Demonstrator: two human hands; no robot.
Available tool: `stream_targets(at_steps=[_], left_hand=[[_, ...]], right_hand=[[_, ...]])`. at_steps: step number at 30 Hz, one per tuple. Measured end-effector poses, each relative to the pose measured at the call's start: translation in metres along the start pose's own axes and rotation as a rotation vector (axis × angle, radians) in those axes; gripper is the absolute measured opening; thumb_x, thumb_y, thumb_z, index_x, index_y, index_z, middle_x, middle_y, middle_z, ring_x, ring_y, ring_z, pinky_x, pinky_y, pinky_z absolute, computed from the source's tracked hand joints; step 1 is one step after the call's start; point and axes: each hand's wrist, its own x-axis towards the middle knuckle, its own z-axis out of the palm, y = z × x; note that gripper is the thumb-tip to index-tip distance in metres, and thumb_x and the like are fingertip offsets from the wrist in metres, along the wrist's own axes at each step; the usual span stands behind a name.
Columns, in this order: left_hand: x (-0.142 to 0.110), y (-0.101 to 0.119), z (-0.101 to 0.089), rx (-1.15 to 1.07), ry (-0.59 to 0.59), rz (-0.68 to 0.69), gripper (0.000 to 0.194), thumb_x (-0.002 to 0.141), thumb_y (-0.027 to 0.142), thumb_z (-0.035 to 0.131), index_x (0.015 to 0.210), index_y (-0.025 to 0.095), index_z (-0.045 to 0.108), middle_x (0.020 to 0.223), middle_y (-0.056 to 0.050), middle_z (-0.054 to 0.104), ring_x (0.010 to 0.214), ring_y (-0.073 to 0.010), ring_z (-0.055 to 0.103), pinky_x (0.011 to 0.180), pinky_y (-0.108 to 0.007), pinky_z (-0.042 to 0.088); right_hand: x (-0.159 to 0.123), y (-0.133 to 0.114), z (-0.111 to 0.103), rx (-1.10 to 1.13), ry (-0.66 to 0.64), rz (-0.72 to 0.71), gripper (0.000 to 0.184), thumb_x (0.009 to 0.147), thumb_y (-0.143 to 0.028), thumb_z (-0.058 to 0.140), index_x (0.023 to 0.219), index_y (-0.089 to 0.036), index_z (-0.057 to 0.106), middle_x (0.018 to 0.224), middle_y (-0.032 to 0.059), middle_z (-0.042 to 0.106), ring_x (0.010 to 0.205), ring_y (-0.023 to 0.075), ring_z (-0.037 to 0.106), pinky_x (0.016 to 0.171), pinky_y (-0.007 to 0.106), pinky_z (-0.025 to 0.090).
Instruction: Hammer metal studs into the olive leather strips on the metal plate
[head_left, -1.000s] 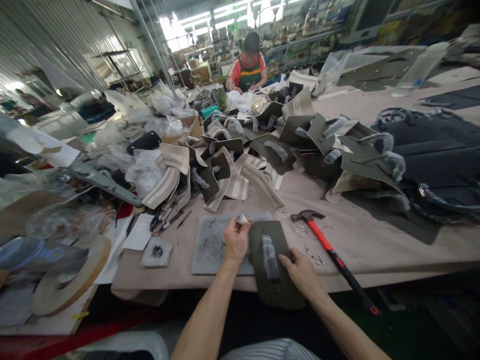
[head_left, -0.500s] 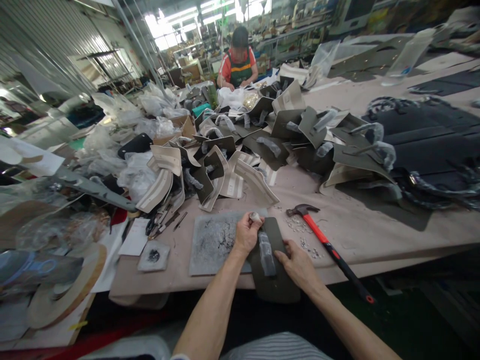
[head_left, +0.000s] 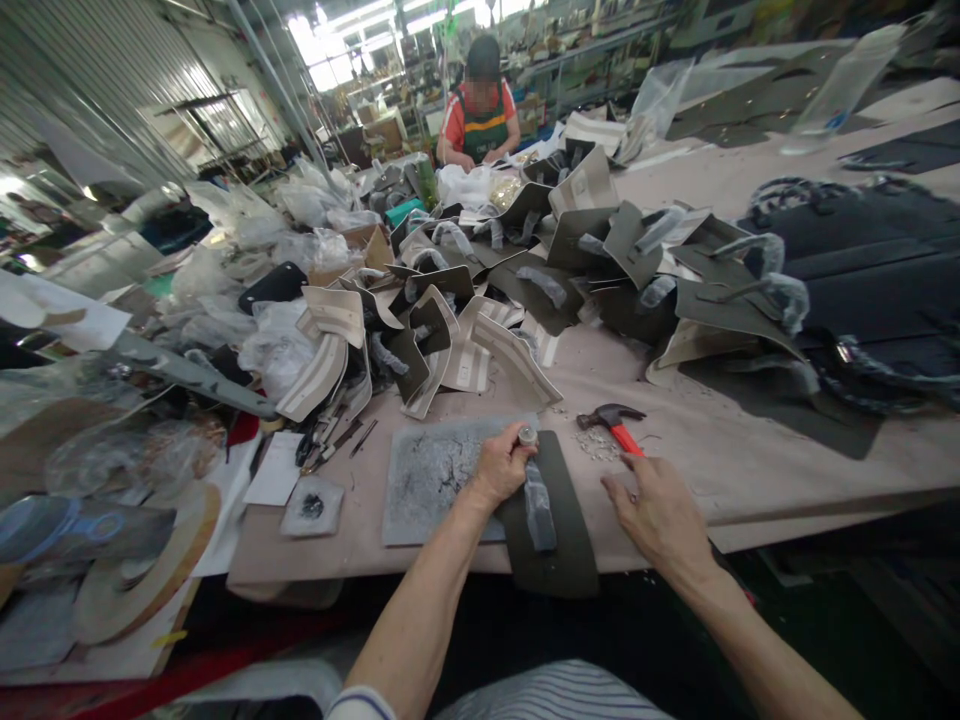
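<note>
My left hand (head_left: 501,468) is closed around a short round punch (head_left: 528,436), its pale metal end facing up. It stands at the upper edge of a dark olive panel (head_left: 571,510), beside the panel's plastic-wrapped handle (head_left: 538,510). The panel lies partly on a grey scuffed slab (head_left: 420,480) and hangs over the table's front edge. To the right, my right hand (head_left: 664,520) is over the red handle of a claw hammer (head_left: 611,418), thumb apart from the fingers. Most of the hammer's handle is hidden beneath that hand.
Small metal bits (head_left: 596,443) lie by the hammer head. Several panels with wrapped handles (head_left: 517,355) are heaped behind. Tools (head_left: 330,440) and a small pale block (head_left: 311,507) sit left; black bags (head_left: 877,260) lie right. Across the table a person (head_left: 480,110) works.
My right hand has left the panel's right edge and moved right to the hammer's handle. My left hand has tipped the punch more upright at the panel's upper edge.
</note>
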Motion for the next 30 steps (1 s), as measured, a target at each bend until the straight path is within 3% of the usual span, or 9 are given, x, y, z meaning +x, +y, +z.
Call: stream_targets(at_steps=[3,5,9,13,15,20,24,26,30], left_hand=[[-0.005,0.000,0.004,-0.044,0.081,-0.010,0.018,0.085,0.011,0.059,0.100,0.019,0.064,0.092,-0.004,0.075,0.089,-0.0185,0.070,0.083,-0.027,0.052],[-0.007,0.000,0.006,-0.085,0.135,-0.030,0.015,0.083,0.010,0.060,0.095,0.018,0.065,0.088,-0.003,0.075,0.084,-0.0178,0.070,0.080,-0.026,0.052],[-0.009,-0.001,0.010,-0.030,0.168,0.002,0.012,0.082,0.013,0.063,0.093,0.018,0.066,0.085,-0.003,0.073,0.079,-0.0171,0.068,0.076,-0.025,0.051],[-0.011,-0.002,0.011,0.055,0.130,0.081,0.015,0.084,0.012,0.060,0.096,0.019,0.066,0.084,-0.002,0.071,0.080,-0.0169,0.067,0.075,-0.024,0.049],[-0.012,0.000,0.011,0.070,0.117,0.083,0.015,0.085,0.011,0.059,0.095,0.019,0.067,0.083,-0.002,0.070,0.079,-0.0165,0.066,0.074,-0.024,0.048],[-0.010,0.001,0.011,0.099,0.114,0.061,0.013,0.084,0.012,0.059,0.093,0.019,0.066,0.080,-0.001,0.069,0.074,-0.0153,0.062,0.072,-0.023,0.047],[-0.010,-0.002,0.012,0.110,0.123,0.024,0.009,0.083,0.014,0.061,0.088,0.019,0.066,0.073,0.001,0.065,0.067,-0.0143,0.059,0.067,-0.023,0.045],[-0.010,-0.003,0.012,0.107,0.116,0.030,0.008,0.084,0.013,0.060,0.087,0.019,0.065,0.074,0.000,0.066,0.069,-0.0145,0.060,0.068,-0.022,0.045],[-0.009,-0.002,0.011,0.127,0.099,0.030,0.009,0.082,0.013,0.062,0.087,0.019,0.066,0.079,-0.001,0.068,0.075,-0.0161,0.062,0.072,-0.023,0.047]], right_hand=[[0.006,0.034,-0.008,-0.218,-0.047,0.043,0.039,0.094,-0.039,0.051,0.116,-0.008,0.060,0.104,0.0199,0.061,0.091,0.0323,0.060,0.073,0.038,0.045],[0.008,0.048,-0.009,-0.152,-0.118,0.110,0.029,0.091,-0.035,0.054,0.106,-0.011,0.062,0.093,0.0152,0.062,0.079,0.0270,0.060,0.064,0.033,0.043],[0.010,0.043,-0.016,0.481,-0.369,0.348,0.015,0.083,-0.032,0.054,0.076,-0.019,0.056,0.059,-0.0018,0.052,0.051,0.0139,0.044,0.045,0.021,0.034],[0.003,0.007,-0.041,1.000,-0.597,0.570,0.012,0.087,-0.032,0.048,0.080,-0.022,0.048,0.059,-0.0072,0.043,0.041,0.0103,0.033,0.037,0.021,0.028],[-0.001,-0.011,-0.058,1.025,-0.523,0.533,0.021,0.093,-0.042,0.044,0.082,-0.023,0.047,0.059,-0.0073,0.039,0.040,0.0105,0.031,0.038,0.022,0.026],[-0.002,-0.035,-0.078,0.380,-0.085,-0.091,0.036,0.097,-0.053,0.036,0.080,-0.022,0.047,0.058,-0.0007,0.048,0.051,0.0157,0.046,0.052,0.028,0.028],[0.011,-0.041,-0.093,0.015,-0.249,-0.238,0.030,0.099,-0.044,0.038,0.082,-0.022,0.049,0.057,0.0003,0.052,0.047,0.0158,0.046,0.050,0.030,0.019],[0.017,-0.048,-0.116,0.061,-0.189,-0.281,0.036,0.100,-0.048,0.036,0.079,-0.022,0.048,0.054,-0.0006,0.051,0.044,0.0152,0.045,0.048,0.029,0.020],[0.020,-0.067,-0.156,0.351,0.344,-0.205,0.040,0.101,-0.055,0.035,0.083,-0.022,0.050,0.058,-0.0011,0.053,0.045,0.0140,0.048,0.049,0.026,0.031]])
